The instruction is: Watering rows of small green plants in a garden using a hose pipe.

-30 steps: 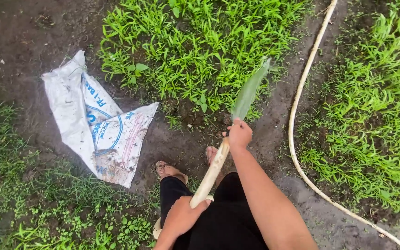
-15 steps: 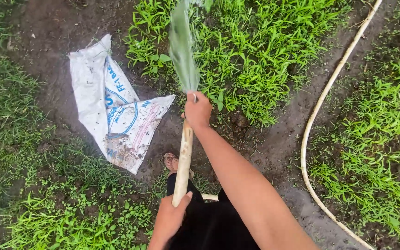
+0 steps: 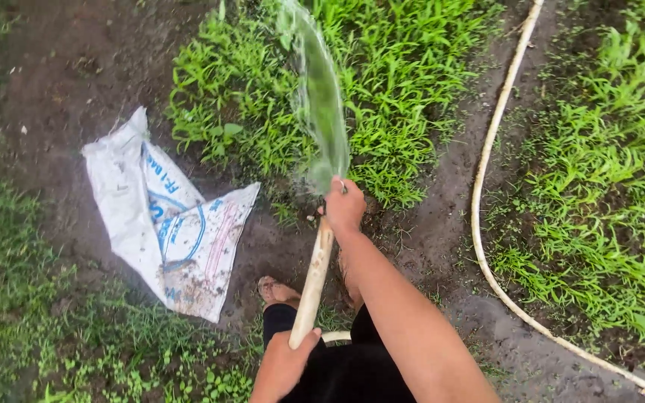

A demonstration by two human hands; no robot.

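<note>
Fingers of both hands, right hand point(image 3: 345, 205) and left hand point(image 3: 287, 363), wrapped around cream hose point(image 3: 312, 280), water fan point(image 3: 322, 104) over green plants point(image 3: 404, 82).

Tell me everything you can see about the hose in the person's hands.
The hose is pale cream and looks like flexible plastic. The right hand grips its outlet, fanning out a flat sheet of water; the left hand holds it lower. The rest loops behind the person and curves away across bare soil.
</note>
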